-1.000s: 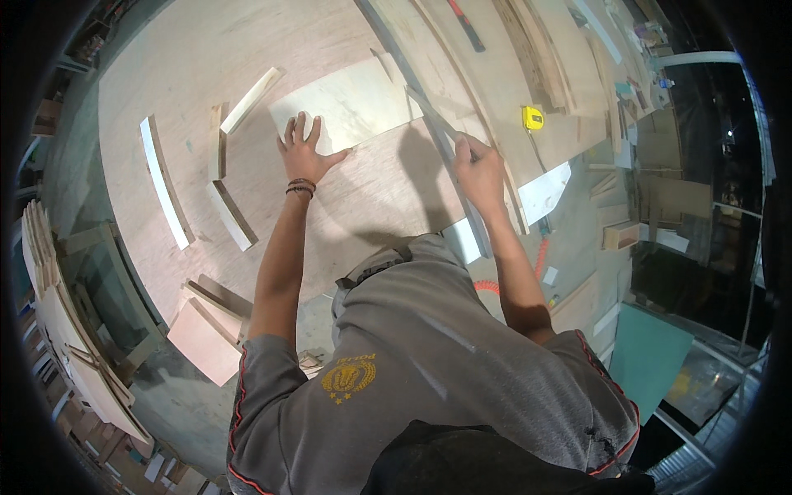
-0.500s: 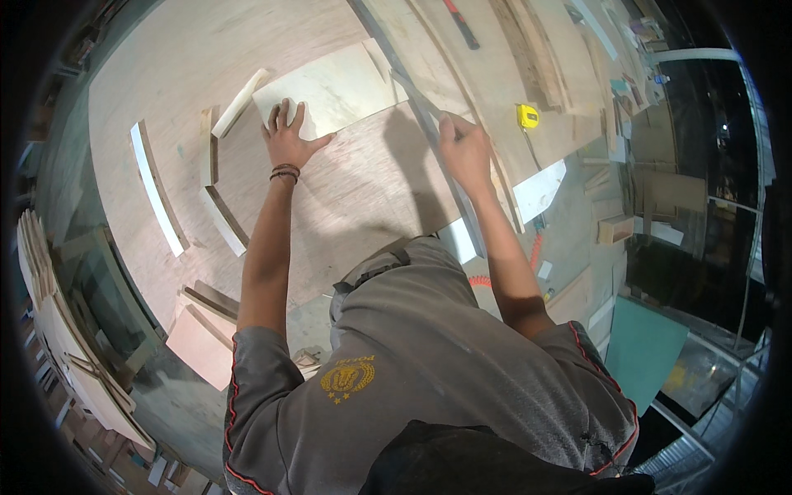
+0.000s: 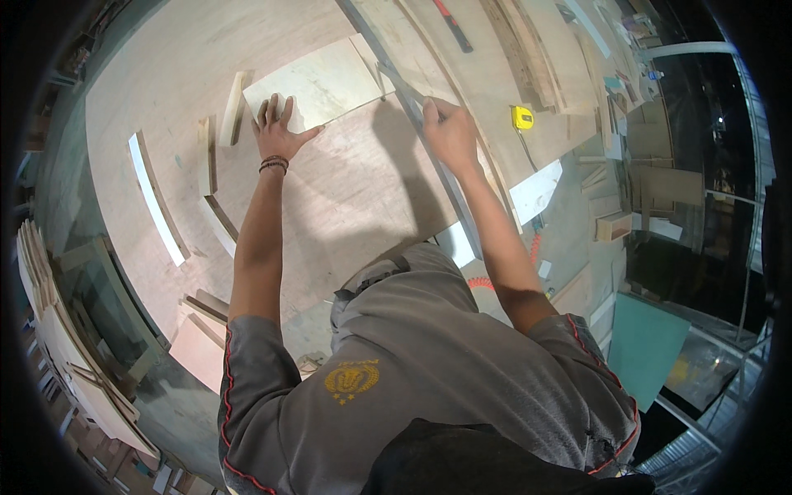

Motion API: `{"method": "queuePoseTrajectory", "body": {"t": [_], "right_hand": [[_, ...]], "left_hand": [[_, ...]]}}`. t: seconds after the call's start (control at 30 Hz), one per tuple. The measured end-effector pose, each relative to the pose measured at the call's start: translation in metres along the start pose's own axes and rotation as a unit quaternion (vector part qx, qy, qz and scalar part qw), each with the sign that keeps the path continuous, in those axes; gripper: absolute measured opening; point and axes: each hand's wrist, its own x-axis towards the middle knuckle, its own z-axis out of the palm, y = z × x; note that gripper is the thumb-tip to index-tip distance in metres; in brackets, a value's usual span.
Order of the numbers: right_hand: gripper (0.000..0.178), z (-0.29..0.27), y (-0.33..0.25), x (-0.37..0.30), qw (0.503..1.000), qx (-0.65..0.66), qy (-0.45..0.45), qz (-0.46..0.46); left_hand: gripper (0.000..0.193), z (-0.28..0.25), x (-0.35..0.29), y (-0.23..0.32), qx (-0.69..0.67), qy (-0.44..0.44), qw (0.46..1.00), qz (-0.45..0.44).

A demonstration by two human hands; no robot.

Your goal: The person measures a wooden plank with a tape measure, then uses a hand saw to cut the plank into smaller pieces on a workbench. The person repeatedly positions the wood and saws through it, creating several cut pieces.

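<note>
My left hand [image 3: 280,132] lies with fingers spread on the near left corner of a pale rectangular wooden board [image 3: 318,78]. That board rests flat on a large plywood sheet [image 3: 330,190]. My right hand [image 3: 450,136] is closed around a thin grey, blade-like tool [image 3: 399,85]; its exact kind is hard to make out. The tool's far end reaches the right end of the board, by a narrow pale strip [image 3: 368,52]. Beneath my right hand runs a long grey straight bar [image 3: 439,169]. A short wood block [image 3: 233,109] sits just left of the board.
On the left stand a white-topped strip [image 3: 155,198] and a narrow wood piece [image 3: 206,157]. Right of the bar are a yellow tape measure [image 3: 522,117], a red-and-black handled tool [image 3: 453,25] and long wood strips [image 3: 524,54]. A red coiled hose [image 3: 481,283] hangs near my right forearm.
My left hand and the board have shifted slightly left and away from me. The short wood block has swung to point more straight away. My right hand has moved slightly left and away with the grey tool.
</note>
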Motion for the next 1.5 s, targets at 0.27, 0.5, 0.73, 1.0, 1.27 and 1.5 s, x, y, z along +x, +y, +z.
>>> {"method": "queuePoseTrajectory", "body": {"t": [0.27, 0.5, 0.73, 1.0, 1.27, 1.5], "right_hand": [[0.035, 0.013, -0.023, 0.055, 1.0, -0.006, -0.017, -0.007], [0.036, 0.049, -0.037, 0.139, 0.996, -0.002, -0.022, -0.082], [0.038, 0.078, -0.087, 0.175, 0.993, 0.027, -0.073, -0.091], [0.037, 0.117, -0.132, 0.095, 0.971, 0.055, -0.174, -0.152], [0.043, 0.026, -0.062, -0.058, 0.964, 0.128, -0.156, -0.171], [0.036, -0.1, 0.031, -0.163, 0.988, 0.105, -0.107, 0.024]], "left_hand": [[0.098, -0.022, 0.026, -0.009, 0.026, -0.031, 0.999, -0.018], [0.091, -0.03, -0.003, -0.047, -0.026, 0.04, 0.998, 0.035], [0.098, -0.057, -0.099, -0.041, -0.077, -0.007, 0.997, 0.0], [0.103, -0.074, -0.209, 0.009, -0.08, -0.012, 0.996, -0.026], [0.098, -0.098, -0.266, 0.094, -0.098, -0.092, 0.991, -0.007], [0.096, -0.068, -0.262, 0.119, -0.115, -0.068, 0.991, 0.015]]}}
